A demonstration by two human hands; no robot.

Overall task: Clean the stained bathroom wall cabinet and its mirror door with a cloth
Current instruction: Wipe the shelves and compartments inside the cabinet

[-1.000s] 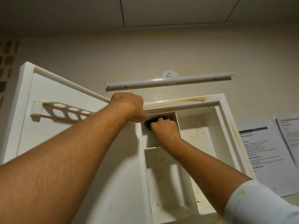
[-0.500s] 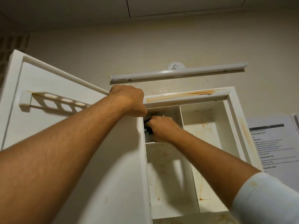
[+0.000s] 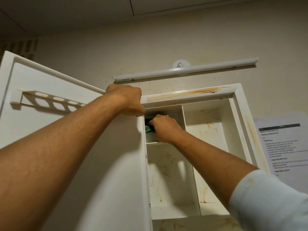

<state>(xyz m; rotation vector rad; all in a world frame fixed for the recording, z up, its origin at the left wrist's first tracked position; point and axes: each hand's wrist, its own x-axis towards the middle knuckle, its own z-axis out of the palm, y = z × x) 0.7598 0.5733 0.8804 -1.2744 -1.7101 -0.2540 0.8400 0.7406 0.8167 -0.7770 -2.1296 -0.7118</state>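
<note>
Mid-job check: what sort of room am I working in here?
Most likely a bathroom, though no sink or toilet shows. A white wall cabinet with stained compartments hangs open, its door carries a slotted holder rack inside, and a slim light bar is fixed to the wall just above.

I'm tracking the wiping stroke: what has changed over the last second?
The right hand, gripping the cloth, slid slightly down the left wall of the upper-left compartment. The left hand still holds the top edge of the door, which stayed open.
</note>
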